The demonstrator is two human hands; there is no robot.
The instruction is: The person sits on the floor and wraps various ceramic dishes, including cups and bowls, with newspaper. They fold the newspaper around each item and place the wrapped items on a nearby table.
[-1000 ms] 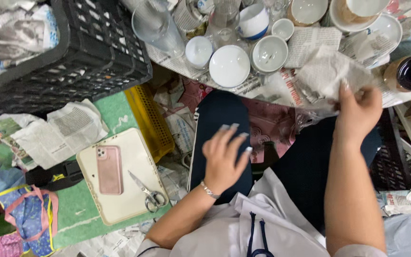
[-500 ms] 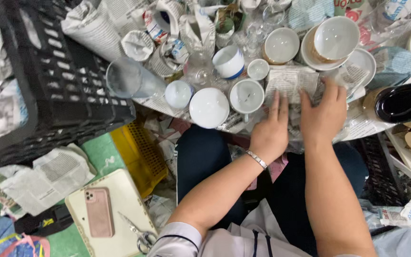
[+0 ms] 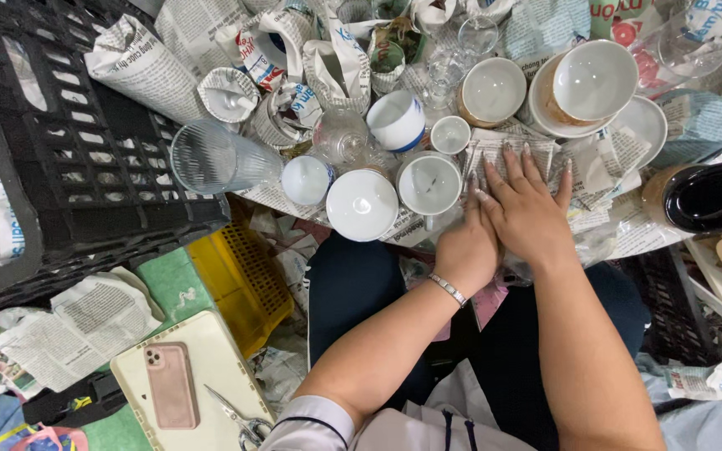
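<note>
Black crate (image 3: 68,142) top left, tipped on its side. Table edge is packed with newspaper-wrapped pieces, white bowls (image 3: 595,79), cups (image 3: 428,184) and a ribbed glass (image 3: 215,157) on its side. Both hands lie open and flat, side by side, on a newspaper sheet (image 3: 511,154) just right of the cups, likely smoothing it for wrapping: right hand (image 3: 528,213) fingers spread, left hand (image 3: 465,246) at its edge. A second ago the left hand was down on the lap; now it's up on the sheet.
</note>
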